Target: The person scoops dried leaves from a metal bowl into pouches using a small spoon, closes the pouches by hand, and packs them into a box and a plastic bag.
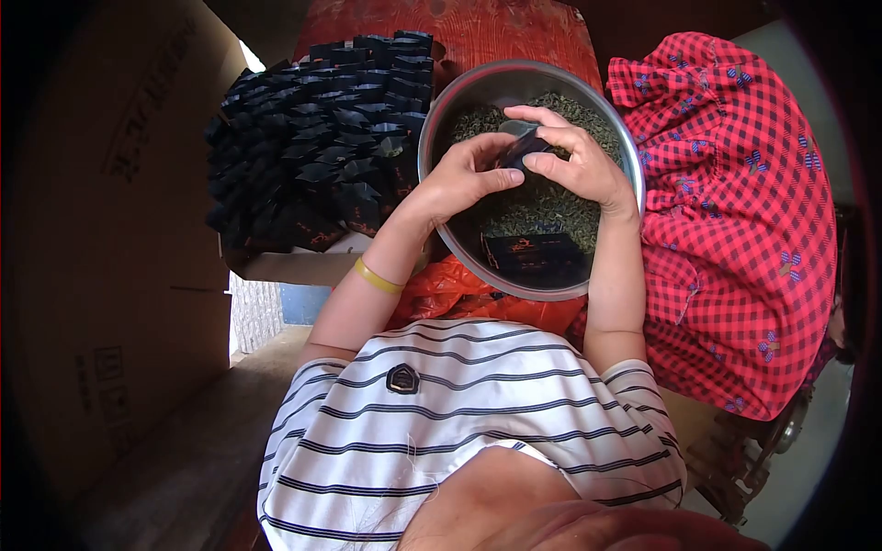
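Over a round metal basin (429, 140) of dried green leaves (525, 213), both my hands are on one small black pouch (525, 145). My left hand (470, 176) has it from the left, its thumb lying along the lower side. The fingers of my right hand (581, 163) are curled round the right side, the thumb pressing near the top. Partly hidden by the fingers, the pouch does not show how full it is. Another black pouch (531, 252) with orange print lies flat on the leaves at the basin's near side.
Many black pouches (322, 138) stand packed together in a box (294, 266) at the left. A tall cardboard carton (119, 211) rises beyond it. Red checked cloth (735, 220) borders the basin's right side. Orange plastic (459, 296) lies below the basin, and a red wooden table (496, 32) behind it.
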Tool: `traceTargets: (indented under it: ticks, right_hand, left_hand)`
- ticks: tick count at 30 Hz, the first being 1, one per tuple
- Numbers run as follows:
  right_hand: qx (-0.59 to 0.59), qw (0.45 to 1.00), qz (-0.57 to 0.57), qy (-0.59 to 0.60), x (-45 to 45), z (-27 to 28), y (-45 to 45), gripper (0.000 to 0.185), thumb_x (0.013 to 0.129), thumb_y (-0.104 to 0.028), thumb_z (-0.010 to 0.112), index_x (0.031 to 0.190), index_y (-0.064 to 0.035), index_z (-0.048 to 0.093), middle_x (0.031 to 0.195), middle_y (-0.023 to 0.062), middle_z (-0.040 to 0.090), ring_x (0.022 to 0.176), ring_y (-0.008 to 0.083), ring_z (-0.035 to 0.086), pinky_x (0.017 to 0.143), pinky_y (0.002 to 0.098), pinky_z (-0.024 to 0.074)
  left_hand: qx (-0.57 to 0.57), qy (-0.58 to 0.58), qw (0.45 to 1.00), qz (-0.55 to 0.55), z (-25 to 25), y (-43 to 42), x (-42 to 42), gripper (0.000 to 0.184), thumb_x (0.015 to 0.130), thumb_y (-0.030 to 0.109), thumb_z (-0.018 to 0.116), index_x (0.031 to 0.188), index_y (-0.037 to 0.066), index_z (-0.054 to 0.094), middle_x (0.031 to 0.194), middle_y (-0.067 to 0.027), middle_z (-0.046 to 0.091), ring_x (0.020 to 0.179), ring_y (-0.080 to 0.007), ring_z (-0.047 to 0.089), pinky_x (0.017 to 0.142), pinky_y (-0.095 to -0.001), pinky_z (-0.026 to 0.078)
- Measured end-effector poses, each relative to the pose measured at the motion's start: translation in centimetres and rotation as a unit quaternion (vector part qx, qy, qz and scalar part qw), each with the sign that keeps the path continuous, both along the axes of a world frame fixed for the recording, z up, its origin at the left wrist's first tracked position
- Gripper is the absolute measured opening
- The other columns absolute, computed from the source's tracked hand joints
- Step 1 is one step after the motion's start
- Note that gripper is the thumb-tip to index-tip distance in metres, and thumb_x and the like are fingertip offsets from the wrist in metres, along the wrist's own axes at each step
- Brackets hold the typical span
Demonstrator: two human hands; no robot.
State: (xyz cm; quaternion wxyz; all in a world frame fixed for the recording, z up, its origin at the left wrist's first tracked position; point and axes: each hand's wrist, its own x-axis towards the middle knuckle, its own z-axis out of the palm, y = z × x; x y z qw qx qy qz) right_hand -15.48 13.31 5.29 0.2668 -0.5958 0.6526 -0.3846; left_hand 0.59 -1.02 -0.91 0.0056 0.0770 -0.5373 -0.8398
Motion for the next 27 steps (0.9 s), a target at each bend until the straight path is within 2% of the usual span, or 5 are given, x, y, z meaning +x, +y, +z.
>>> traceTargets:
  ticks: [4,6,9,13,27]
  right_hand:
    - [-0.067,0.974,-0.156,-0.152,-1.1,-1.0,-0.2,0.026,0.097,-0.024,0.061,0.099,0.0010,0.068,0.125,0.0091,0.062,0.103,0.0118,0.057,0.088,0.0279,0.0455]
    - [-0.008,0.961,-0.277,-0.007,-3.7,-3.7,-0.2,0.026,0.098,-0.024,0.059,0.102,0.0005,0.067,0.108,0.0068,0.068,0.096,0.0084,0.057,0.083,0.0265,0.0463]
    - [0.088,0.892,-0.308,0.319,-4.5,-6.4,0.6,0.020,0.089,-0.023,0.066,0.101,-0.0081,0.070,0.099,0.0078,0.068,0.098,0.0259,0.065,0.083,0.0379,0.0502]
    - [0.182,0.837,-0.296,0.423,-3.8,-6.7,-0.1,0.013,0.082,-0.020,0.068,0.092,-0.0132,0.071,0.100,0.0055,0.064,0.104,0.0269,0.059,0.087,0.0425,0.0469]
    - [0.095,0.914,-0.336,0.205,-2.1,-6.1,-1.3,0.016,0.085,-0.024,0.064,0.091,-0.0092,0.063,0.072,0.0112,0.066,0.072,0.0344,0.066,0.068,0.0442,0.0511]
  left_hand:
    - [-0.068,0.028,0.992,0.105,-0.8,0.4,-0.3,0.053,0.084,0.005,0.075,0.130,-0.002,0.051,0.118,-0.0078,0.062,0.108,-0.0144,0.058,0.097,-0.0288,0.046]
    - [-0.105,0.038,0.982,0.153,-1.0,0.6,-0.5,0.053,0.082,0.005,0.077,0.127,-0.003,0.051,0.114,-0.0083,0.063,0.105,-0.0146,0.059,0.094,-0.0289,0.047]
    - [-0.126,0.039,0.969,0.207,-1.2,0.8,-0.7,0.052,0.082,0.005,0.077,0.127,-0.002,0.051,0.114,-0.0081,0.063,0.104,-0.0143,0.059,0.093,-0.0290,0.048]
    - [-0.132,0.076,0.958,0.244,-1.3,0.8,-0.8,0.051,0.082,0.004,0.076,0.126,-0.002,0.051,0.111,-0.0064,0.063,0.101,-0.0130,0.059,0.091,-0.0274,0.048]
    - [-0.083,0.114,0.935,0.327,-1.1,0.7,-0.7,0.050,0.083,0.003,0.073,0.127,-0.001,0.049,0.113,-0.0062,0.061,0.102,-0.0131,0.059,0.092,-0.0274,0.047]
